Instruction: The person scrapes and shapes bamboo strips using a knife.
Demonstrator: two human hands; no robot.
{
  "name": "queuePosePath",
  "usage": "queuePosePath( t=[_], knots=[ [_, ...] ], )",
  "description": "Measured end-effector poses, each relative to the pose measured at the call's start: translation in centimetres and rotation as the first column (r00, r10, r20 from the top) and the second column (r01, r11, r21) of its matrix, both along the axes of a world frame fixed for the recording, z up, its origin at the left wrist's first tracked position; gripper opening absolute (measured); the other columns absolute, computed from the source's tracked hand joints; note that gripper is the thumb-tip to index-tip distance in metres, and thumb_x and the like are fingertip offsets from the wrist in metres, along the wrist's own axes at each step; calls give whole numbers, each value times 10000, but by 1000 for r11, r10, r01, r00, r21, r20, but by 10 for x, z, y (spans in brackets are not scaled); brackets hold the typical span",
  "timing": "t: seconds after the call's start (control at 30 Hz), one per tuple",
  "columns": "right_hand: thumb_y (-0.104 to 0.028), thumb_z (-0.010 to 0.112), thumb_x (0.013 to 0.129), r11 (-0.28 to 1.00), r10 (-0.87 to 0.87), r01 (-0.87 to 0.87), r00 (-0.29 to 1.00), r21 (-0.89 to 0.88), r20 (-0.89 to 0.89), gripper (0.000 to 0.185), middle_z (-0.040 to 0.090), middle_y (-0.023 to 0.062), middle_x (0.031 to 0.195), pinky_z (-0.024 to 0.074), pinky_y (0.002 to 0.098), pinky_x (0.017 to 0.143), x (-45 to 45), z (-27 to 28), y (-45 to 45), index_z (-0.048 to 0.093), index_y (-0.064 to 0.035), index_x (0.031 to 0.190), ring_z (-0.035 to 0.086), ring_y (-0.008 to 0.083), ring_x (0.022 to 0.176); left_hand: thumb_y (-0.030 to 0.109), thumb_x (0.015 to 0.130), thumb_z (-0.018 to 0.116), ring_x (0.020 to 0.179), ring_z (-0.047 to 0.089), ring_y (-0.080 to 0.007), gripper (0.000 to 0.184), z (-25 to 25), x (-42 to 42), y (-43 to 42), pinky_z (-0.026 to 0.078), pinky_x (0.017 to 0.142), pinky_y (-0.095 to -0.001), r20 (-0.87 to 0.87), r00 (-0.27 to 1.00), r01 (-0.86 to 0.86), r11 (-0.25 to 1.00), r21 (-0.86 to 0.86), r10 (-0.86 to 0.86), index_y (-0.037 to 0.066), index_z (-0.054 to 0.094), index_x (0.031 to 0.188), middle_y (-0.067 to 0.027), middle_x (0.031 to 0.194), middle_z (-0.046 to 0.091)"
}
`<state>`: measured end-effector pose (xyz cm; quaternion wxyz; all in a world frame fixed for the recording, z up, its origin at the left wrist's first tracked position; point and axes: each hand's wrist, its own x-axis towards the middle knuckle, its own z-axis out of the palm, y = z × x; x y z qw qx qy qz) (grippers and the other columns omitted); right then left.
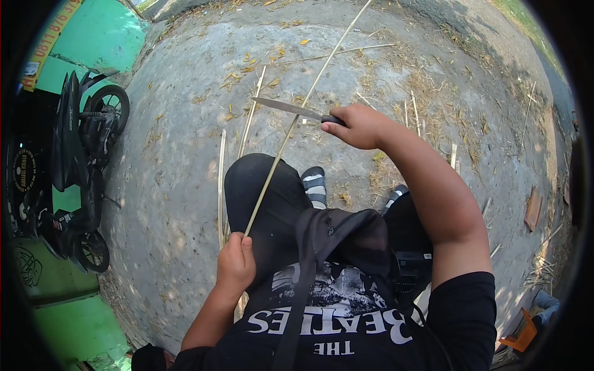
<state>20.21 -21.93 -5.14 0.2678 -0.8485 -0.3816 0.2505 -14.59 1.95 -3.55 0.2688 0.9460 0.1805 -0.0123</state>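
"Grey concrete (pixel 185 111) fills most of the head view. What are the hands doing on it?"

"They're above it. The left hand (pixel 236 263) is closed round the lower end of a long pale strip (pixel 263 191), and the right hand (pixel 356 127) grips the dark handle of a knife (pixel 275 105)."

"Where does the strip run?"

"From the left fist, over the black-clad knee (pixel 244 176), then up past the top edge. The blade crosses it above the knee; whether the edge bites in, I can't tell."

"Any writing?"

"Plenty. The black T-shirt (pixel 331 318) reads THE BEATLES in white capitals, upside down from here. At upper left, a yellow sign (pixel 49 43) on the green wall (pixel 108 34) carries red digits that look like 0811 876 37, cut off at the end."

"And the motorcycle (pixel 73 136)?"

"It has pale lettering on its dark side, too small to make out. Behind it, a round emblem (pixel 26 170) has letters I can't read safely either."

"What lies on the ground?"

"More strips (pixel 221 179) left of the knee, dry leaves (pixel 274 82) beyond the blade, and a brown slab (pixel 533 207) well off to the right."
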Motion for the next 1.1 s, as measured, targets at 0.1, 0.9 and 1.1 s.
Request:
queuePosePath(
  t=[0.1,0.9,1.1],
  knots=[
    [-570,525,1043,986,166,-165,986,-24,15,576,713,243,934,524,538,843,-21,6,7,702,-22,1064,694,437,951,281,1117,460,779,638,-511,342,0,2,-1,485,681,-539,-11,1000,-2,1000,11,2,-18,588,1013,-276,795,633],
    [-589,541,1043,976,219,-219,966,16,-141,603,713,241,1026,524,502,892,-35,4,17,687,-15,1155,686,419,1041,272,1113,473,750,617,-538,324,6,7,4,467,647,-572,-52,998,28,999,27,-27,-11,580,997,-289,768,628],
    [-680,538,1001,966,254,-258,910,33,-327,727,717,261,1135,520,492,943,-19,-14,19,711,-4,1204,682,415,1108,255,1106,488,739,609,-544,304,3,9,2,458,641,-581,-28,999,22,999,45,-21,-1,561,961,-288,757,619]
  ],
)
